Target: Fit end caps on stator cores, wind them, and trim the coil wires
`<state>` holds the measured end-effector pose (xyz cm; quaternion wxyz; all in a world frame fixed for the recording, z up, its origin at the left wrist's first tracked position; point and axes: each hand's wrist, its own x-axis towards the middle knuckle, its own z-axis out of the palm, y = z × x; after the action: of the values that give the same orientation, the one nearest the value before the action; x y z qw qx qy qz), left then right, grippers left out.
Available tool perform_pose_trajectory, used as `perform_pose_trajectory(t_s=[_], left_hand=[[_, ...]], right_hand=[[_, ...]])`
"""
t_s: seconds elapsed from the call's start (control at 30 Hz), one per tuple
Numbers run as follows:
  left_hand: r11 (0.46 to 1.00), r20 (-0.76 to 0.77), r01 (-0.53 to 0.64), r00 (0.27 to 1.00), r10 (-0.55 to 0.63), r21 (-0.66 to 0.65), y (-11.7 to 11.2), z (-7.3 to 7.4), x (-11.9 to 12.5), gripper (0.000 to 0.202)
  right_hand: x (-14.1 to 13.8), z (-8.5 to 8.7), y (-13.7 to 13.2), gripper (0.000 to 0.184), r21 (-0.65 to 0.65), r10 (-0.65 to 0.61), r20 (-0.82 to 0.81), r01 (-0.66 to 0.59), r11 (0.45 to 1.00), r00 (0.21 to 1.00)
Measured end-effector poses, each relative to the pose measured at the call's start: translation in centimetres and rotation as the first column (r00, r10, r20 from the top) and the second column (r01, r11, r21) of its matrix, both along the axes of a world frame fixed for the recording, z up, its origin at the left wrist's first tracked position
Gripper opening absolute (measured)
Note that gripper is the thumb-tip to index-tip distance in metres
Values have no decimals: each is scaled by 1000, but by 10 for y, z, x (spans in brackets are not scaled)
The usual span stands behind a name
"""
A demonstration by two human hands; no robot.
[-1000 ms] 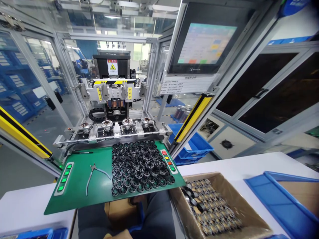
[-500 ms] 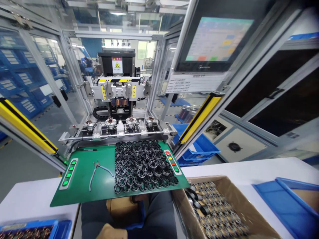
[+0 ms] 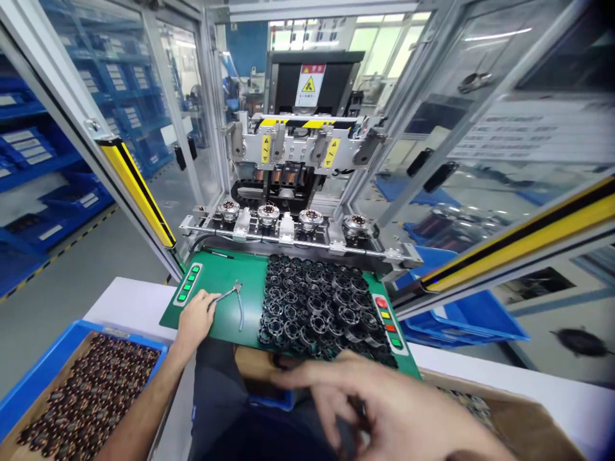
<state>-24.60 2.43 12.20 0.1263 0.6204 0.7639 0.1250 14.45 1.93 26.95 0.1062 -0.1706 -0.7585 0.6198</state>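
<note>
My left hand (image 3: 196,314) is at the left of the green work plate (image 3: 221,326), its fingers closed on the end of one handle of the blue-handled cutting pliers (image 3: 237,289). The pliers lie with jaws pointing away and handles spread. My right hand (image 3: 369,397), large and blurred, hangs in front of the plate's near edge; its forefinger stretches left, the other fingers point down apart, and I see nothing held. Beyond it, stacked black ring-shaped parts (image 3: 307,301) cover the plate's middle and right.
Behind the plate, a machine bears several round fixtures (image 3: 311,219). Button strips flank the plate, the right one with a red button (image 3: 381,302). A blue tray (image 3: 14,400) of copper-wound parts stands left, a cardboard box (image 3: 533,416) right. Yellow bars (image 3: 139,192) edge the opening.
My view has swung left. My left hand has come onto the pliers, whose handle has swung outward. My right hand has come into view over the lower right.
</note>
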Motion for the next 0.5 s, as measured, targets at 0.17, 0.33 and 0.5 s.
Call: perform_pose_trajectory(t_s=[0.17,0.33,0.5], left_hand=[[984,25,177,984,-177,-3,5,24,0,31],[968,-52,204,979,-198,149,74,106,-15,40],[941,-204,226,963,-176,253,198,181,-31,36]], right_hand=[[-38,73,110,86,471,-282,368,84,878,886],[-112,74,241,70,758,-632,383,162,632,674],[-161,58,312,45,716,-636,544,92,692,548]])
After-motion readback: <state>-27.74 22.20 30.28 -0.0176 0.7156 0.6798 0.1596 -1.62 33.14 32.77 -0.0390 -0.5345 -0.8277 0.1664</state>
